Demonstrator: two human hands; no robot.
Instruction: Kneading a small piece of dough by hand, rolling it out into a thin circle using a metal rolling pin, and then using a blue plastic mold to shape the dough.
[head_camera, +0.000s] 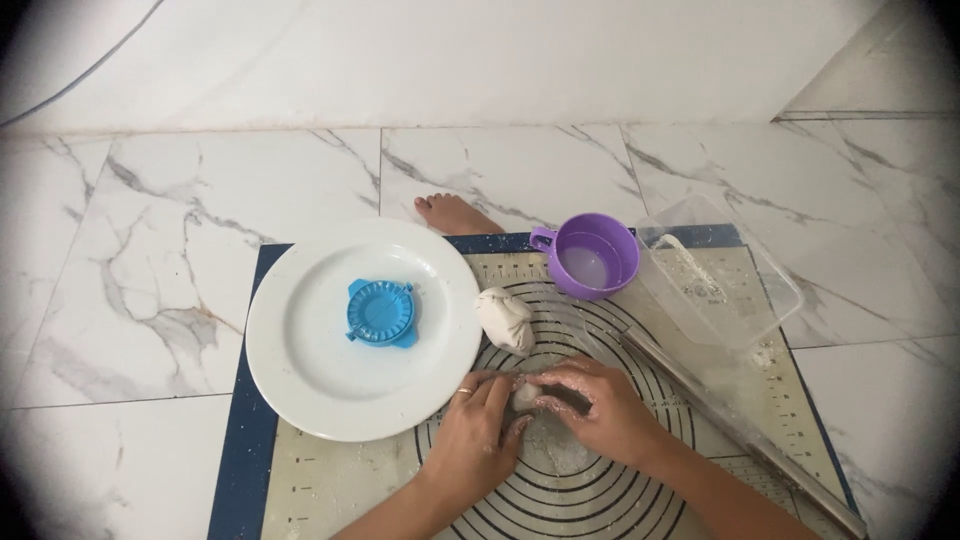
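The left hand (478, 432) and right hand (590, 405) meet over the ringed pastry mat (640, 470) on the marble floor, both pinching one small dough piece (526, 395) between their fingertips. Left of them lies a white plate (300, 390) bearing a blue dumpling press (381, 313); a dough lump (507, 318), purple cup (592, 255), clear container (725, 290) and rolling pin (740, 430) follow rightward.

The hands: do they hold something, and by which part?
A small dough piece, pinched at its sides between the left hand and right hand.
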